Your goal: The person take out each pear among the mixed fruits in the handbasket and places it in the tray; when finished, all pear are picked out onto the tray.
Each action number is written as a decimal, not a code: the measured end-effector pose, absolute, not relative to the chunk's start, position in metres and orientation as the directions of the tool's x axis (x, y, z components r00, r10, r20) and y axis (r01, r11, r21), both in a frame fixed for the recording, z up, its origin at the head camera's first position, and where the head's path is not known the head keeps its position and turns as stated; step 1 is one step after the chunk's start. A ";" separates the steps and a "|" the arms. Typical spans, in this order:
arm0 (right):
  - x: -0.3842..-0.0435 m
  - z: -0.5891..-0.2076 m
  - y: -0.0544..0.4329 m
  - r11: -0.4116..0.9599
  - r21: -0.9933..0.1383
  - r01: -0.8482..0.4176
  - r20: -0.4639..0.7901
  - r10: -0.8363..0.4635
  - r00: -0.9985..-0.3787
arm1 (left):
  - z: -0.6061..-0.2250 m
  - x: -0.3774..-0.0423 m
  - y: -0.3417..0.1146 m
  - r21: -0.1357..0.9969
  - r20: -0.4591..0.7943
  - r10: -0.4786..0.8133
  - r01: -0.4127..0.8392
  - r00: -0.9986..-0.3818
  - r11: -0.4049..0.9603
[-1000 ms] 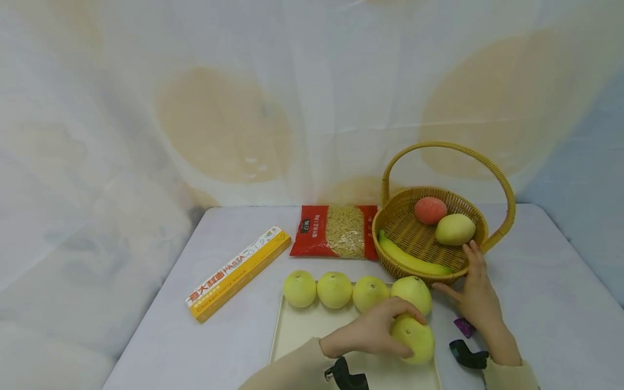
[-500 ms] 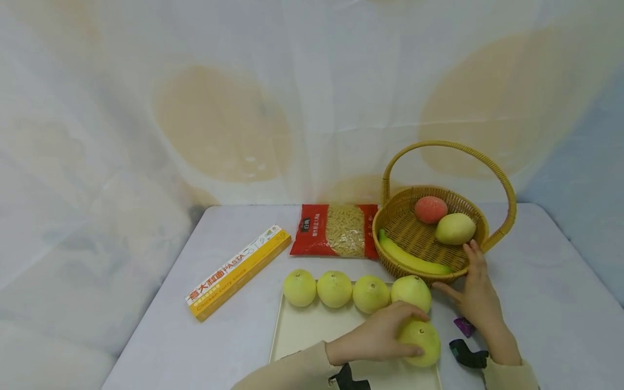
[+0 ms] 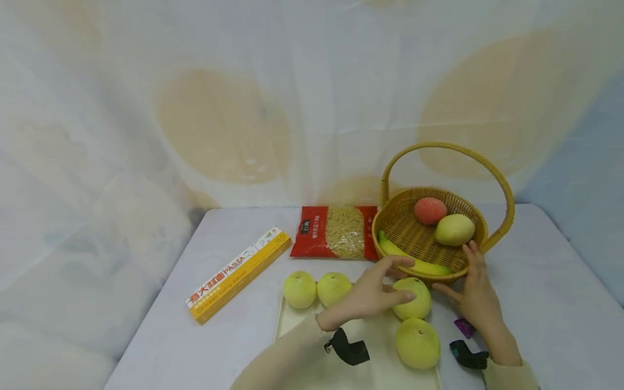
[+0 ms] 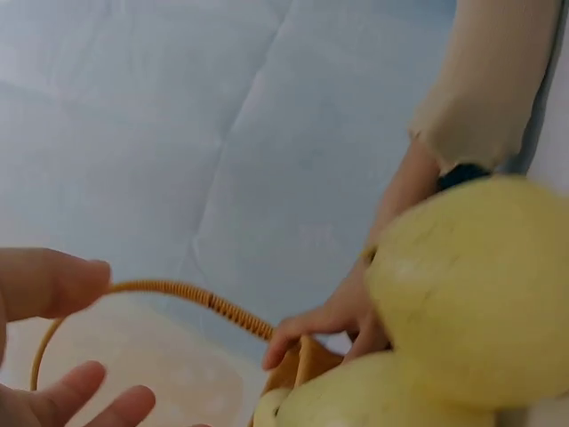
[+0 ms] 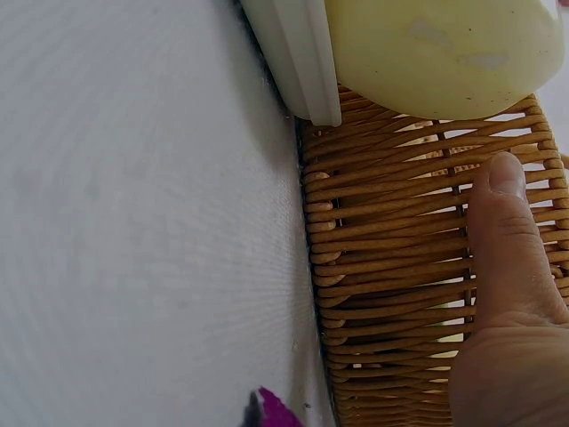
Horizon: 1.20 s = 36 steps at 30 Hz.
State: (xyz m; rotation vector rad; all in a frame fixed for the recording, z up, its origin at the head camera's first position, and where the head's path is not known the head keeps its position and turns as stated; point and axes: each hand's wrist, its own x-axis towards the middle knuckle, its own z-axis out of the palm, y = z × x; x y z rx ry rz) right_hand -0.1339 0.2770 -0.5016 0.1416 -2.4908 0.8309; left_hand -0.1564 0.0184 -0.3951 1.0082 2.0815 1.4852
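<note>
My left hand (image 3: 372, 292) hovers over the tray (image 3: 331, 330) with thumb and fingers apart and nothing between them. Behind it, a round yellow-green fruit in the back row is hidden; another such fruit (image 3: 415, 304) sits right by the thumb. A fruit of the same kind (image 3: 417, 343) lies in front of that one, at the tray's right side. My right hand (image 3: 478, 295) rests against the wicker basket (image 3: 424, 227), fingertips at its rim. In the right wrist view, the straight thumb (image 5: 511, 240) presses on the woven outer wall.
Inside the basket lie a banana (image 3: 429, 268), a red fruit (image 3: 430, 210) and a pale green fruit (image 3: 455, 229). A pasta bag (image 3: 343, 232) and a yellow pasta box (image 3: 239, 275) lie behind and left of the tray. A purple wrapper (image 3: 465, 327) is near the right wrist.
My left hand has let go of the front fruit, now lying at the tray's right side, and moved back and left over the back row. The right hand stays at the basket.
</note>
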 end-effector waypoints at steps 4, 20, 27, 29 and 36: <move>-0.134 -0.500 0.279 0.812 -0.536 -0.231 0.478 0.066 -0.876 | -0.390 -0.178 0.031 0.939 0.140 0.703 0.318 -0.697 0.129; -0.132 -0.503 0.276 0.780 -0.562 -0.276 0.508 0.063 -0.859 | -0.388 -0.243 0.092 0.947 0.026 0.629 0.220 -0.777 0.233; -0.126 -0.489 0.273 0.816 -0.559 -0.146 0.384 0.099 -0.918 | -0.386 -0.260 0.119 0.932 -0.031 0.643 0.211 -0.765 0.295; -0.124 -0.483 0.272 0.833 -0.545 -0.092 0.326 0.110 -0.939 | -0.387 -0.266 0.126 0.932 -0.047 0.638 0.196 -0.769 0.305; -0.122 -0.473 0.268 0.844 -0.535 -0.044 0.258 0.113 -0.960 | -0.393 -0.282 0.145 0.946 -0.084 0.589 0.121 -0.804 0.300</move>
